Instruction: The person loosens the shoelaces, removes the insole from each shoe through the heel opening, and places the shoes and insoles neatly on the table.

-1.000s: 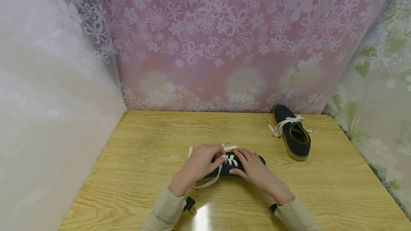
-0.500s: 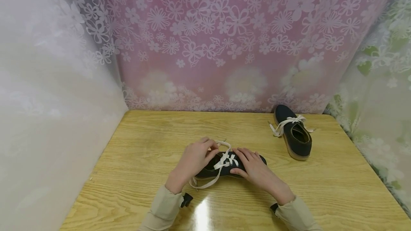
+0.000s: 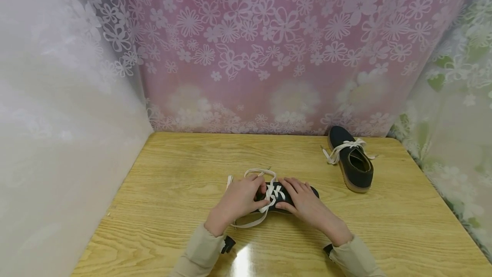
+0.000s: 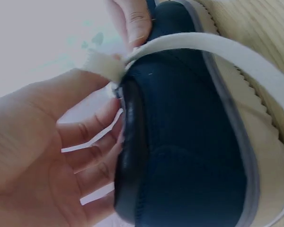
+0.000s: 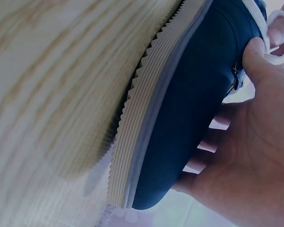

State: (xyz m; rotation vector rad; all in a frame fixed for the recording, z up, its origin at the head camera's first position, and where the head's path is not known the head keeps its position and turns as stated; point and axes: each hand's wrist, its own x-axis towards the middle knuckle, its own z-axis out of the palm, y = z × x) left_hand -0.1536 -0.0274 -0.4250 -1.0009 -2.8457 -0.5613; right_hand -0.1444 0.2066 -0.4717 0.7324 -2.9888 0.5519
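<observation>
Pink cloth printed with white flowers hangs across the far side of a wood-grain table, flanked by pale cloth at left and a leaf-patterned cloth at right. At the near middle of the tabletop, a navy shoe sits on its pale, ridged sole, toe to the right and opening to the left, between a person's two hands.

The person's left hand is at the shoe's opening, its thumb touching the white lace. Its fingers are parted and reach behind the collar; the tips are partly hidden, and whether they pinch the lace cannot be told. The right hand rests wide over the front of the shoe, its fingers laid across the top toward the far edge and its thumb beside the laced rows.

One loop of lace arches out on the far side of the shoe, while another length curves onto the table on the near side. Well apart, at far right, a matching shoe stands with its toe pointing away, pale laces draped over its tongue and side. Beige sleeves cover both forearms.
</observation>
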